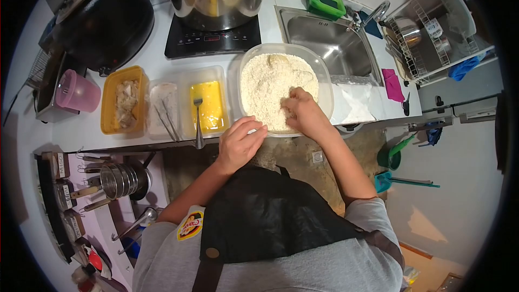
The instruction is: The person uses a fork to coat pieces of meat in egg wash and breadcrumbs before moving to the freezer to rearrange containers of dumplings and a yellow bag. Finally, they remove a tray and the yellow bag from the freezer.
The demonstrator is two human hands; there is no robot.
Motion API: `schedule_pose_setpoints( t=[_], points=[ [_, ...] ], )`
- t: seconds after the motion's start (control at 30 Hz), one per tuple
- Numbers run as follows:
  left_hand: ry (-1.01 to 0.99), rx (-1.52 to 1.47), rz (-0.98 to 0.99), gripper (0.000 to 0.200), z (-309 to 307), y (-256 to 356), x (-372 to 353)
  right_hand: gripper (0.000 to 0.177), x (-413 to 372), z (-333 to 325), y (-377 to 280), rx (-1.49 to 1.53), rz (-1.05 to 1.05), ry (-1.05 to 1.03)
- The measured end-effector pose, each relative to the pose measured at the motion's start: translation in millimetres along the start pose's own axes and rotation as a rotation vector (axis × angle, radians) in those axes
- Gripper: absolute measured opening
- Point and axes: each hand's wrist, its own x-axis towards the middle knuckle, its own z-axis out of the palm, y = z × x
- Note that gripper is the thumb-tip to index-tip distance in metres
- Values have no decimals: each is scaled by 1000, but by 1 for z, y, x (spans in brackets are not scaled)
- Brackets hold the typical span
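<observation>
A clear plastic tub [326, 84] full of pale breadcrumbs [265, 84] stands at the counter's front edge. One lumpy, crumb-covered piece [278, 61] lies near its far side. My left hand [242, 143] is closed at the tub's near left rim, fingers bent over it. Inside the tub on the right, my right hand [305, 112] has its fingers curled into the crumbs; their tips are partly hidden. Left of the tub, a container of beaten egg [208, 109] holds a fork [198, 121]. Beyond it are tongs [167, 120] in a container of white powder [157, 97].
A yellow container [108, 127] of pale pieces stands further left, near a pink tub [78, 91]. Behind are a large steel pot [216, 0] on an induction cooker [184, 40] and a black pot [108, 21]. A sink [338, 48] and dish rack [427, 27] are right.
</observation>
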Motion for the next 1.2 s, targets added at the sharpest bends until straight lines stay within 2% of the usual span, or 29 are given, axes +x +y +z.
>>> schedule_pose_setpoints(
  t=[0.07,0.2,0.27,0.3,0.33,0.4,0.47,0.57,0.67,0.8,0.93,1.0,1.07,1.2],
  points=[
    [1,-2,0,16,1,0,0,40,3,2,2,-94,31,62],
    [-5,7,-5,16,0,-1,0,37,2,-9,-17,-114,57,6],
    [13,14,-2,15,2,-1,-1,29,7,-9,-27,-12,-186,132],
    [33,25,2,15,4,-1,-2,21,16,-8,-28,-18,-250,5],
    [27,18,8,15,4,-1,-2,21,20,-1,-28,-18,-241,12],
    [26,57,6,14,3,-1,-2,14,28,15,-25,-139,-457,-29],
    [10,89,11,14,1,3,0,11,32,18,-22,-162,-459,-75],
    [-4,128,13,14,-1,4,-1,9,34,22,-17,-135,-364,-179],
    [6,127,12,14,0,2,1,10,34,1,-13,-295,-358,-262],
    [2,116,-7,15,0,3,-2,18,24,-56,-2,78,-192,-401],
    [10,116,-11,15,1,3,-2,16,17,-63,15,162,-44,-225],
    [20,100,-10,16,2,3,-3,13,18,-50,23,183,-10,-252],
    [15,95,-8,17,1,4,-2,12,20,-26,39,378,54,-361],
    [10,93,-5,17,0,3,-1,9,18,-51,4,230,3,-189]
  ],
)
